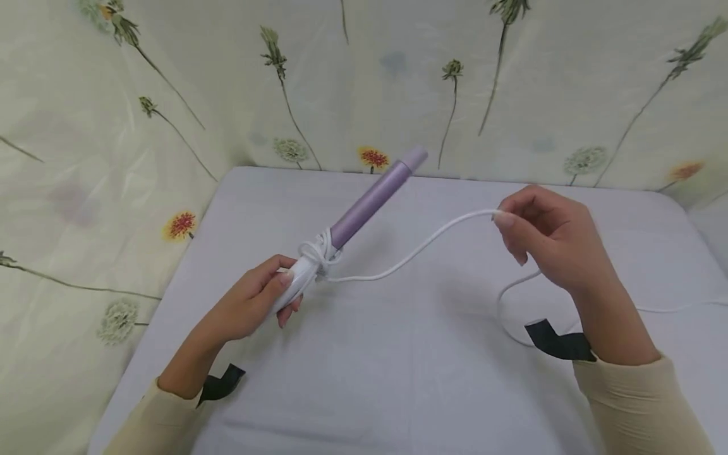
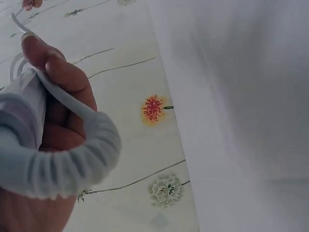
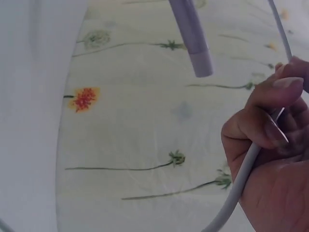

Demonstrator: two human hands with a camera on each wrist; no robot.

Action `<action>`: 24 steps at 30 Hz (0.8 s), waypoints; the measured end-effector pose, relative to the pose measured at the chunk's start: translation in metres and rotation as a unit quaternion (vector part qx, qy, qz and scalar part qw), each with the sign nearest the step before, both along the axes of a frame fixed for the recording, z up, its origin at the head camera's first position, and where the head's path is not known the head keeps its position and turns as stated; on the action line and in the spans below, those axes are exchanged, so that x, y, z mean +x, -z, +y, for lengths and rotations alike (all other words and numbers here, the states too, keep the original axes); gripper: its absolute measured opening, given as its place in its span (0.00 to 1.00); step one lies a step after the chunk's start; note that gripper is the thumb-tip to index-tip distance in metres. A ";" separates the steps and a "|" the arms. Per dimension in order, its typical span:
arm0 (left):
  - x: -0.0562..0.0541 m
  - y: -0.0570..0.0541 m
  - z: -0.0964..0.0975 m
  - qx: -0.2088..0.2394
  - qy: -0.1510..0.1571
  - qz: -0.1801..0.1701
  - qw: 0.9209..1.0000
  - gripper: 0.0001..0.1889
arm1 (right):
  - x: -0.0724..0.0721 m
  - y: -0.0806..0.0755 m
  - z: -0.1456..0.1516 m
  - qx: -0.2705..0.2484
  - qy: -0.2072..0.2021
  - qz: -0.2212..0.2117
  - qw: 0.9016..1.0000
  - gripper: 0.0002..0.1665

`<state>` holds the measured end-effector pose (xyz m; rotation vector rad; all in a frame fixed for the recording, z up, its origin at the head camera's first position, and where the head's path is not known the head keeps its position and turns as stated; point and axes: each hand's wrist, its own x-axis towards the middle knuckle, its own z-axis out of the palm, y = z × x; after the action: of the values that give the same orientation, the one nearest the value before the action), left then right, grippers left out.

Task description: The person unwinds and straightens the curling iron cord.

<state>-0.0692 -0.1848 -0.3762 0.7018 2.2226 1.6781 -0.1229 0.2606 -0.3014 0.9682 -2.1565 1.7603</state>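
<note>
Above the bench [image 1: 409,373], the left hand [image 1: 251,303] grips the wand [image 1: 370,205] while the right hand [image 1: 560,240] pinches its cord [image 1: 421,248], so winding or unwinding seems in hand, and the next move probably needs gentle, steady tension.

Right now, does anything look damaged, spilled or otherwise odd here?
No damage or spill shows. Only the white cord looks untidy: it is bunched in loops around the curling wand, near where its purple barrel begins.
</note>
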 end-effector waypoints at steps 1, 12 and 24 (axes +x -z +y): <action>-0.002 0.001 -0.002 0.013 -0.011 0.000 1.000 0.12 | 0.005 0.003 0.002 0.020 -0.024 0.006 0.999 0.09; -0.013 -0.005 -0.014 0.166 -0.054 0.007 0.985 0.15 | 0.052 0.064 -0.018 0.307 -0.268 -0.140 0.902 0.10; -0.004 -0.024 0.032 0.225 0.071 0.000 0.972 0.13 | 0.049 0.110 -0.099 0.464 -0.253 -0.142 0.837 0.18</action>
<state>-0.0730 -0.1526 -0.3518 0.9357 1.7497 2.1247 -0.0738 0.1618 -0.4109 1.6816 -3.2815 0.9285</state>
